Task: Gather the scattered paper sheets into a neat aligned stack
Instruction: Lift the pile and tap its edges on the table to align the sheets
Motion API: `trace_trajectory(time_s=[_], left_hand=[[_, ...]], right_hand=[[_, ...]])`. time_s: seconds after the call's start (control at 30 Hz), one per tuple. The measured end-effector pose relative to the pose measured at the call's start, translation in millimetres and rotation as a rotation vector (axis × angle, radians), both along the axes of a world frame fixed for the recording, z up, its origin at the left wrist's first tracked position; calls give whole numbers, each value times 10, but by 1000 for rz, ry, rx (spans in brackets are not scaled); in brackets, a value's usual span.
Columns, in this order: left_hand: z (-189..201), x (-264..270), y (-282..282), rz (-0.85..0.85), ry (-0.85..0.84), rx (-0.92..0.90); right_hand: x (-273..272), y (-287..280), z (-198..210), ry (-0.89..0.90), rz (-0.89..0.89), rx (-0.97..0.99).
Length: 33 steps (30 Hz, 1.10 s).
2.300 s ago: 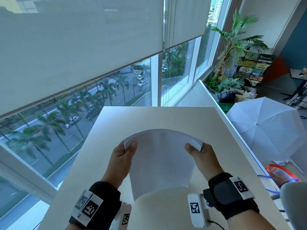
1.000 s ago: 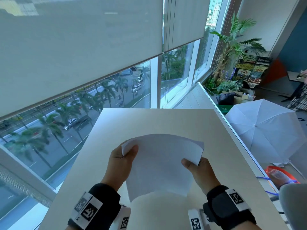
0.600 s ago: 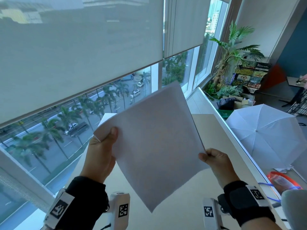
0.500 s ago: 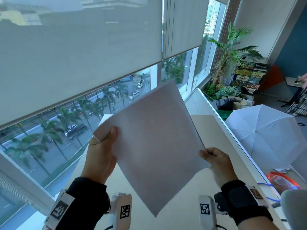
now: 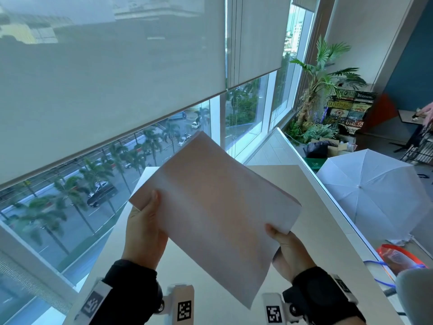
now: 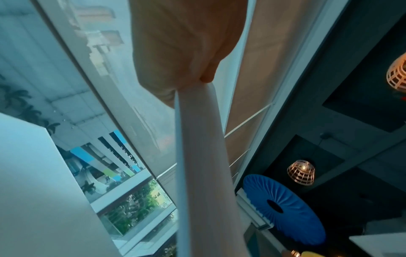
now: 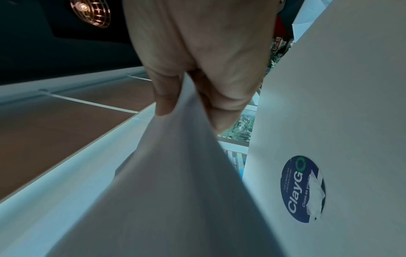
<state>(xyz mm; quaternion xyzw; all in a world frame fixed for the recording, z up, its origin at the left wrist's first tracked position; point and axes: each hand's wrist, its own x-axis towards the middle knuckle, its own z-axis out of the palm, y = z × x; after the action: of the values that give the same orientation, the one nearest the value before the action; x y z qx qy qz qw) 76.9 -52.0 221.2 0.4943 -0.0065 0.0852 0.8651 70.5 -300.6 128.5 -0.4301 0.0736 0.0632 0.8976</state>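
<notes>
A stack of white paper sheets (image 5: 215, 212) is held up in the air above the beige table (image 5: 323, 242), tilted like a diamond with one corner down. My left hand (image 5: 145, 228) grips its left corner, thumb on the front face. My right hand (image 5: 285, 249) pinches the right edge lower down. In the left wrist view the paper sheets (image 6: 202, 173) show edge-on, running away from the left hand (image 6: 186, 52). In the right wrist view the thumb and fingers of my right hand (image 7: 197, 69) pinch the paper sheets (image 7: 175, 191).
The table runs along a big window (image 5: 117, 90) with a lowered blind. A round blue sticker (image 7: 303, 189) is on the table. To the right, below the table edge, lie a white umbrella (image 5: 375, 195), a potted palm (image 5: 323, 78) and an orange bag (image 5: 398, 256).
Earlier the sheets stood low over the table, bowed between both hands. Both hands lifted them and turned them onto a corner. In the last half second the stack tilted further and my right hand dropped.
</notes>
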Motion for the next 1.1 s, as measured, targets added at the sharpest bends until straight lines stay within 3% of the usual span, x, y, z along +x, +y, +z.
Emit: trace_trajectory(time_s=[0.1, 0.27, 0.33, 0.5, 0.7, 0.93, 1.1], left_hand=[[-67, 0, 89, -11, 13, 5], [-86, -7, 416, -460, 42, 38], [-82, 29, 507, -553, 85, 120], [-104, 195, 411, -343, 135, 458], [-211, 282, 227, -247, 180, 490], [-500, 131, -36, -96, 202, 660], [-896, -111, -229, -296, 236, 677]], right_hand=[[47, -33, 35, -28, -78, 0], [86, -185, 106, -114, -214, -133], [59, -242, 141, -120, -266, -188], [-14, -227, 204, -166, -285, -316], [-68, -183, 201, -151, -294, -373], [-146, -24, 96, -65, -335, -529], [-245, 267, -70, 0, -361, -562]])
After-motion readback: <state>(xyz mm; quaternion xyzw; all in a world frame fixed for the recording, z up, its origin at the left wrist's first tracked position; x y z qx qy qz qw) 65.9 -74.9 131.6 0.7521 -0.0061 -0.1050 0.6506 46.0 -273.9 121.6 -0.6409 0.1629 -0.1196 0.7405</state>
